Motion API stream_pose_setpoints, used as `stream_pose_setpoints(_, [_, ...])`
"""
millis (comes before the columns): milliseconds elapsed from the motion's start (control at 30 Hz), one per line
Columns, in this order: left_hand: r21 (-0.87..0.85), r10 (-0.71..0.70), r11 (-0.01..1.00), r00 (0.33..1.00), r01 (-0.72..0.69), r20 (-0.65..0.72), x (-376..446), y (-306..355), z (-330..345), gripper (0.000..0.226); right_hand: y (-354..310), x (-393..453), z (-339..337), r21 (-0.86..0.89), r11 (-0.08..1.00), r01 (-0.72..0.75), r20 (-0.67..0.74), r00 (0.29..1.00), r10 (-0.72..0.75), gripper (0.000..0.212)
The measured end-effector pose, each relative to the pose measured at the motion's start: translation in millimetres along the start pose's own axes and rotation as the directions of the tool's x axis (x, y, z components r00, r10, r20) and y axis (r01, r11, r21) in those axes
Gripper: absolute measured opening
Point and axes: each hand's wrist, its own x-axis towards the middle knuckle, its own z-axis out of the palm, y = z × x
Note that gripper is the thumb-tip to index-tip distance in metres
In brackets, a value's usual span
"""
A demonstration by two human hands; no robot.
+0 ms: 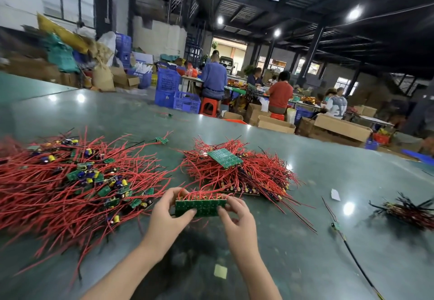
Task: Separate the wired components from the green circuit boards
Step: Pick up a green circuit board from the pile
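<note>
A green circuit board panel (206,207) with red wires rising from its far edge is held between both hands above the table. My left hand (168,215) grips its left end, thumb on the near face. My right hand (237,215) pinches its right end. To the left lies a broad pile of separated wired components (89,182): small green board pieces, capacitors and long red wires. Behind the hands sits a heap of whole boards with red wires (244,172), one green board (225,158) lying on top.
The green table (305,241) carries a dark wired bundle (408,212) at the right, a lone wired piece (336,226), a white scrap (335,194) and a pale paper square (220,271). Beyond the far edge, people sit among cardboard boxes and blue crates (173,92).
</note>
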Motion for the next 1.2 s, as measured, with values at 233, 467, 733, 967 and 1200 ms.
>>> stream_pose_setpoints(233, [-0.047,-0.055,0.997,0.997,0.053,-0.045,1.2,-0.6,-5.3,0.046,-4.8,-6.0,8.3,-0.003,0.995,0.103,0.126,0.987,-0.102,0.035])
stream_pose_setpoints(467, [-0.177,-0.083,0.979,0.992,0.1,0.099,1.1,5.0,-7.1,0.042,-5.6,-6.6,7.5,0.137,0.99,0.023,0.096,0.995,-0.036,0.026])
stream_pose_setpoints(733, [-0.199,-0.078,0.975,0.99,0.101,0.12,2.5,9.1,-10.3,0.041,-5.8,-3.2,2.5,0.205,0.979,0.014,0.143,0.989,-0.044,0.021])
stream_pose_setpoints(967, [-0.25,-0.114,0.956,0.978,0.156,0.174,3.4,14.0,-12.9,0.037,-5.6,-3.1,1.9,0.245,0.969,-0.031,0.167,0.986,-0.01,0.016])
stream_pose_setpoints(1200, [-0.337,-0.134,0.922,0.974,0.189,0.18,-2.0,17.8,-6.8,0.041,-9.4,-1.1,-1.0,0.206,0.979,0.001,-0.003,1.0,0.0,0.021])
